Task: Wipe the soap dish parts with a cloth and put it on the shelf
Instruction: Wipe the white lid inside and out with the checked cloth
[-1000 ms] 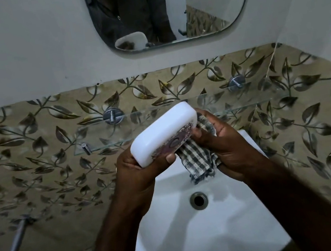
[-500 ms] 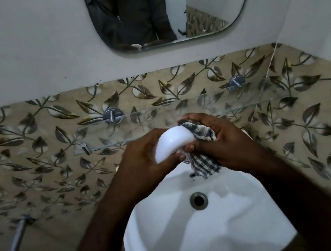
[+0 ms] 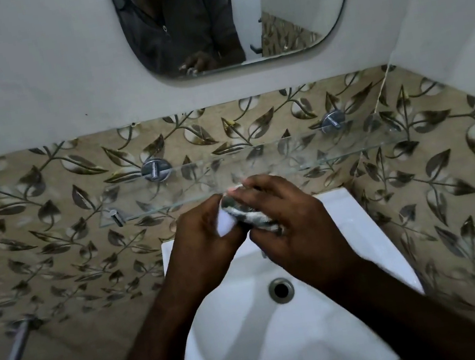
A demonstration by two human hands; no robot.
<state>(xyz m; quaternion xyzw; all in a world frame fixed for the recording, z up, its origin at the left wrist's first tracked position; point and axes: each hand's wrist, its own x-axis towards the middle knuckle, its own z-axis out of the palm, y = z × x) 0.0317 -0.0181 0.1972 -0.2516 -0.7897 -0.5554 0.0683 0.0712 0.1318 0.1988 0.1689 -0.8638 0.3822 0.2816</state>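
Over the back of the basin, my left hand (image 3: pixel 206 242) grips a white soap dish part (image 3: pixel 225 222); only a small white wedge of it shows between my hands. My right hand (image 3: pixel 288 221) presses a checked cloth (image 3: pixel 252 217) against that part, and the cloth is blurred and mostly covered by my fingers. The glass shelf (image 3: pixel 335 145) runs along the tiled wall just behind and above my hands, with nothing on it.
A white basin (image 3: pixel 290 345) with a drain hole (image 3: pixel 280 290) lies below my hands. Two chrome brackets (image 3: pixel 155 169) hold the shelf. A mirror (image 3: pixel 278 7) hangs above. A chrome pipe (image 3: pixel 14 359) sticks out at lower left. The side wall stands close on the right.
The soap dish part has turned in my left hand from broadside to nearly hidden. My right hand with the cloth has slid over its top, and both hands have dropped slightly.
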